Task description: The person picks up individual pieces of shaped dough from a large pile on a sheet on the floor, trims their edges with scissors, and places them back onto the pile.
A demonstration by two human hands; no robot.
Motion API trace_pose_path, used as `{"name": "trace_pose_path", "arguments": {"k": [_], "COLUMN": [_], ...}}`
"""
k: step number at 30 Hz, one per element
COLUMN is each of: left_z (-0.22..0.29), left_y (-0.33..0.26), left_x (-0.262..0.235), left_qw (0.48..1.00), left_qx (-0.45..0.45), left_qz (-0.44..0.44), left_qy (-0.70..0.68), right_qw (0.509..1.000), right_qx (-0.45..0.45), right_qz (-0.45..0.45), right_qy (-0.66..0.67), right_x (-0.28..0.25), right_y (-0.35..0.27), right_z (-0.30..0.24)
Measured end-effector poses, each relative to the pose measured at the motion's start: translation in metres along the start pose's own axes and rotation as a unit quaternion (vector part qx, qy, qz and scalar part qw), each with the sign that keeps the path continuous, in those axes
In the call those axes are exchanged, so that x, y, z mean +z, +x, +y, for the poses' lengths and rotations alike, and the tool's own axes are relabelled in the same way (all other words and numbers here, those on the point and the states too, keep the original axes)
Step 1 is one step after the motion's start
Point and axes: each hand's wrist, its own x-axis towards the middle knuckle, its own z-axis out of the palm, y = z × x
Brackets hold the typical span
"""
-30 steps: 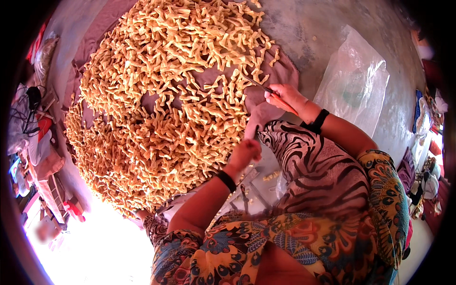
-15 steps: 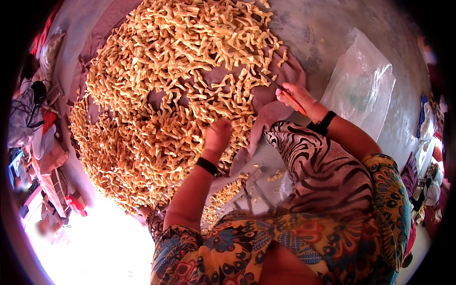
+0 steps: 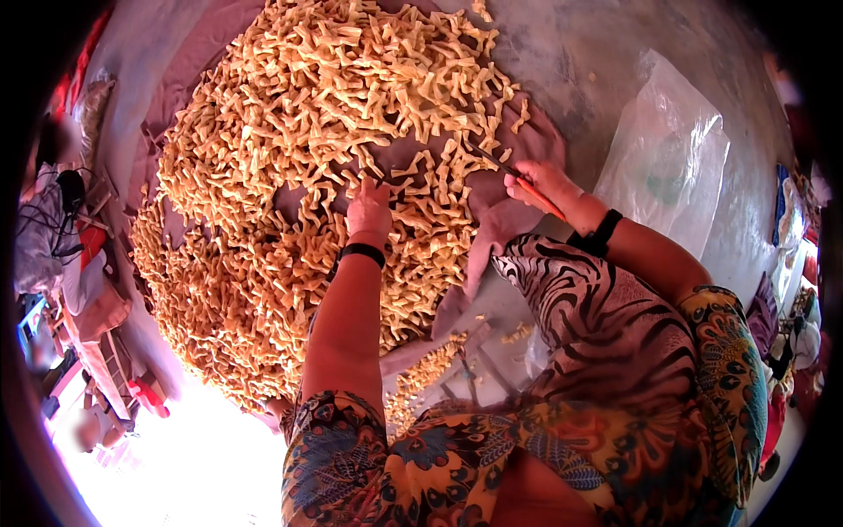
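A wide heap of short, pale-yellow pieces (image 3: 290,114), many flared at the ends, lies spread in front of me. My left hand (image 3: 369,213) reaches into the middle of it, beside a thin patch where the mauve cloth (image 3: 294,200) underneath shows. Its fingers are bent together at the pieces; whatever they pinch is too small to make out. My right hand (image 3: 546,187), at the heap's right side, is closed round a slim tool (image 3: 537,195) with an orange-red handle. The tool's long dark shaft points up and left, its tip over the pieces.
A clear plastic sheet or bag (image 3: 667,167) lies on the grey floor at right. My zebra-patterned trouser leg (image 3: 606,325) is near the cloth's edge. More small yellow pieces (image 3: 426,373) lie below the heap. Bundles and a wooden frame (image 3: 101,351) stand at left.
My left hand has moved up and left, farther into the heap. My right hand, still holding the tool, has shifted slightly left and down.
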Motion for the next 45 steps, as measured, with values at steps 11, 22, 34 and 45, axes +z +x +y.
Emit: {"name": "trace_pose_path", "arguments": {"k": [11,22,34,45], "left_z": [-0.041,-0.016,-0.01,0.053], "left_y": [-0.01,0.003,-0.036,-0.036], "left_x": [-0.001,0.003,-0.026,-0.05], "left_qw": [0.967,0.995,0.429,0.452], "left_qx": [-0.172,-0.099,-0.245,-0.206], "left_qz": [0.101,0.014,0.011,-0.037], "left_qy": [-0.157,0.026,-0.869,-0.867], "right_qw": [0.995,0.997,0.966,0.956], "right_qx": [-0.033,-0.054,-0.207,-0.197], "right_qz": [-0.046,-0.039,-0.121,-0.138], "right_qy": [0.079,0.043,-0.092,-0.171], "right_x": [0.01,0.013,0.028,0.036], "right_y": [0.004,0.0,0.011,0.016], "right_z": [-0.004,-0.016,-0.042,-0.032]}}
